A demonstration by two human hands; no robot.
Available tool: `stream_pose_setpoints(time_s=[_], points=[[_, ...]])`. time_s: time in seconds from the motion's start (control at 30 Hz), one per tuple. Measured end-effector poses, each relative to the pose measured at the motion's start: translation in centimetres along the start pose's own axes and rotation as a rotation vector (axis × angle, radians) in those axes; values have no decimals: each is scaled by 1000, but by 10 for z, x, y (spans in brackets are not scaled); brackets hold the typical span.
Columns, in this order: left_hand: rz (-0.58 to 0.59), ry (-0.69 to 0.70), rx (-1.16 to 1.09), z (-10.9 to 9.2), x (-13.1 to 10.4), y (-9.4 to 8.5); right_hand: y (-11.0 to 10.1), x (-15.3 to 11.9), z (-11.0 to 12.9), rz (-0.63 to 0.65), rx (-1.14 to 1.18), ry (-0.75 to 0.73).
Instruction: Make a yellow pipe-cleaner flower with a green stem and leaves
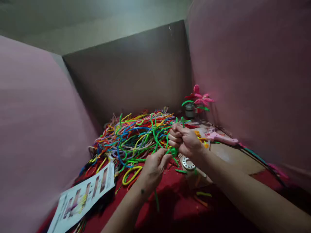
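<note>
Green pipe cleaners (168,150) run between my two hands, in front of a big tangled heap of pipe cleaners (136,132) in many colours. My left hand (155,166) pinches a green one, and a green length hangs down below its wrist. Higher and to the right, my right hand (183,139) is closed in a fist around green pipe cleaners, whose ends stick up above the fingers. How the strands join inside the fists is hidden. Beneath my right hand lies a round metal ring with holes (189,163).
A printed sheet (85,197) lies at the left on the red cloth (170,197). At the right are a pink glue gun (222,138) and a pale board (235,158). Pink pipe-cleaner flowers (204,98) stand at the back right. Pink walls rise on both sides.
</note>
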State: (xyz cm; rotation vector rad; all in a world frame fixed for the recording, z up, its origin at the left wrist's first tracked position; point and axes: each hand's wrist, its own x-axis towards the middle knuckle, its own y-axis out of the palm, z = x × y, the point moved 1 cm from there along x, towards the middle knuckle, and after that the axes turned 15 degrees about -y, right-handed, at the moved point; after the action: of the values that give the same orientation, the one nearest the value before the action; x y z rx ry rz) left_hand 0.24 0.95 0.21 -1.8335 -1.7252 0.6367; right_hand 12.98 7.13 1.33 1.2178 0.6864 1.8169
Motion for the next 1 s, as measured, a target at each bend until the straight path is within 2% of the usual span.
stream_pose_setpoints(time_s=[0.17,0.23,0.3,0.37,0.53,0.63,0.8,0.9,1.0], points=[[179,-110,-268,-7,-3,7,5,3,7,-35,23,-108],[199,-154,-395,-7,-3,8,6,5,6,-79,38,-124],[119,-119,-458,-5,-2,7,7,7,5,-129,46,-118],[-15,-36,-436,-1,-3,5,6,9,4,-176,53,-112],[-384,188,-81,7,-6,6,2,10,3,-331,75,-107],[-543,339,57,6,-5,8,2,9,2,-418,93,-112],[-681,538,224,1,-4,12,3,8,-2,-519,101,-140],[-736,569,358,0,-4,14,3,7,-5,-582,85,-148],[-763,540,425,2,-5,17,3,6,-6,-608,70,-173]])
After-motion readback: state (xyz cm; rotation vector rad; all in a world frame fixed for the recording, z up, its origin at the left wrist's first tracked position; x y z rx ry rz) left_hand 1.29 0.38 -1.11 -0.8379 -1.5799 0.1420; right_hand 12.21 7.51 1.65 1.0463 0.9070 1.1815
